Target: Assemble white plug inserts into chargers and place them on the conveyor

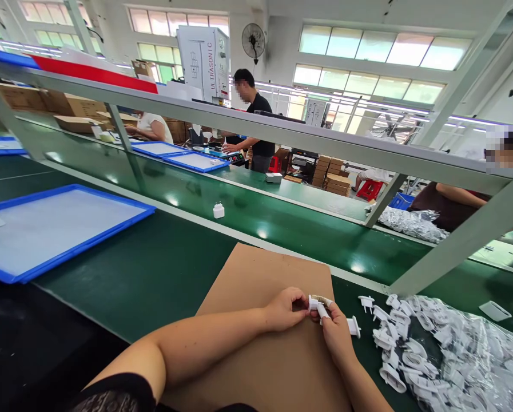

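My left hand (287, 310) pinches a small white plastic plug part (312, 303) between thumb and fingers, above a sheet of brown cardboard (256, 274). Meeting it from the other side, my right hand (337, 329) is closed on a white plastic piece (322, 311), and one of its fingers wears a pale yellowish cover. The two pieces are close together; whether they are joined, I cannot tell. Just right of my right hand is another white plug part (354, 327), partly hidden by the hand.
Many white plug parts (393, 377) and a clear plastic bag (470, 343) lie on the right. A blue-rimmed tray (71, 229) is at left. A white charger (218, 210) rests on the green belt (187, 200), behind a metal frame post (462, 240). Co-workers (256, 109) work beyond.
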